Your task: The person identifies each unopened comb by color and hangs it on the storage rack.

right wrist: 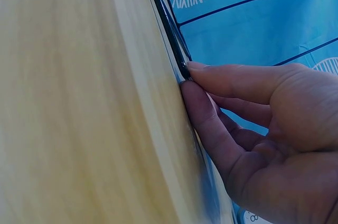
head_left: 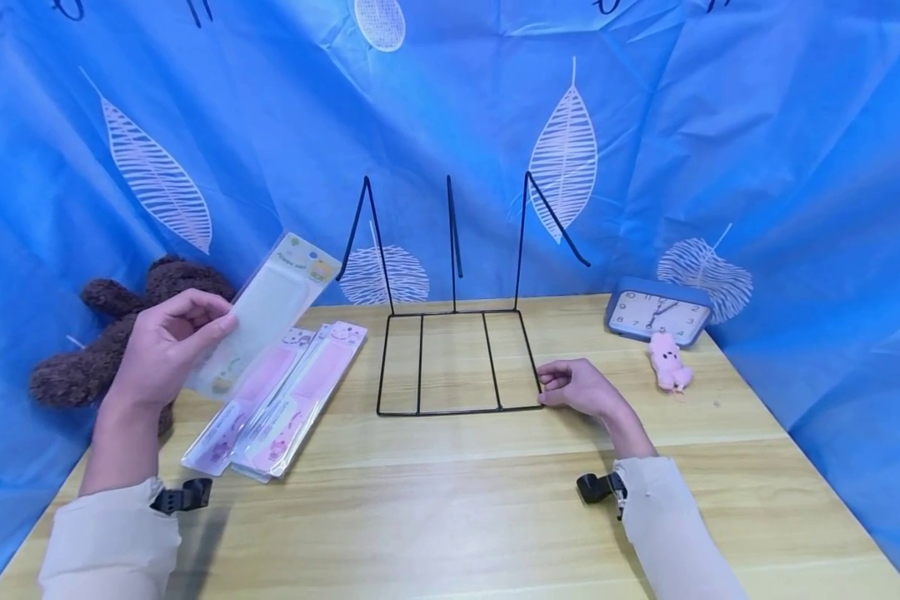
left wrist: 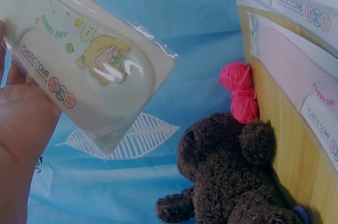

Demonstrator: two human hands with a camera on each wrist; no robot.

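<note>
My left hand [head_left: 168,342] pinches a plastic comb in a clear packet [head_left: 266,312], raised at a slant above the left side of the table. In the left wrist view the packaged comb [left wrist: 100,60] is pale green-white, with a cartoon girl and the print "PLASTIC COMB". A black wire rack [head_left: 457,412] stands mid-table, its flat base on the wood and three bent prongs rising at the back. At the base's front right corner my right hand [head_left: 581,387] has thumb and fingertips around the wire; the right wrist view shows the fingertips [right wrist: 198,94] pinching it.
Several pink packaged combs [head_left: 300,400] lie stacked left of the rack. Behind them sit a brown plush toy [head_left: 187,279] and a ball of pink yarn [left wrist: 240,89]. At the back right stand a blue clock [head_left: 660,312] and a small pink plush [head_left: 669,364]. A blue curtain [head_left: 450,100] hangs behind.
</note>
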